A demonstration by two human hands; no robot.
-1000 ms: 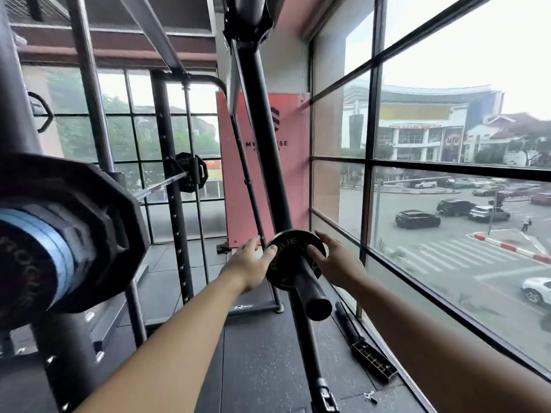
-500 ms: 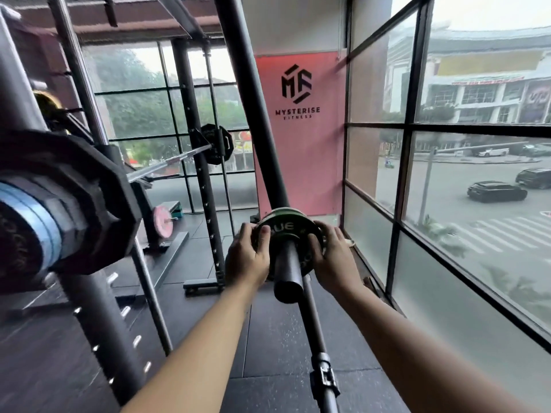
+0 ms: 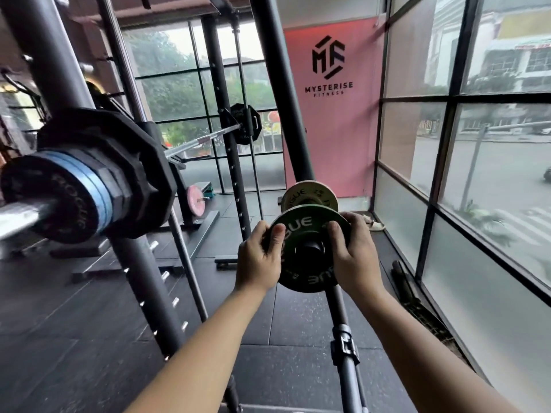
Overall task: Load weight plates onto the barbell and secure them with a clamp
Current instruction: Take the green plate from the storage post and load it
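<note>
A small green Rogue weight plate (image 3: pixel 301 224) sits at the outer end of a black storage peg (image 3: pixel 312 250) on the rack; the peg's tip shows in its hole. My left hand (image 3: pixel 258 259) grips its left rim and my right hand (image 3: pixel 355 257) grips its right rim, thumbs on the face. A pale plate (image 3: pixel 310 194) stays further back on the same peg. To the left is the barbell's silver sleeve (image 3: pixel 21 217), loaded with black and blue plates (image 3: pixel 89 189). No clamp shows on it.
A thick rack upright (image 3: pixel 140 287) stands between the barbell and my arms. A slanted bar with a metal collar (image 3: pixel 344 347) runs below the peg. The glass window wall (image 3: pixel 447 204) closes the right side. A second racked barbell (image 3: pixel 208 138) is further back.
Both hands have drawn the green plate outward along the peg, from well down it to its tip. The pale plate behind has come into sight. My view has tilted down and left.
</note>
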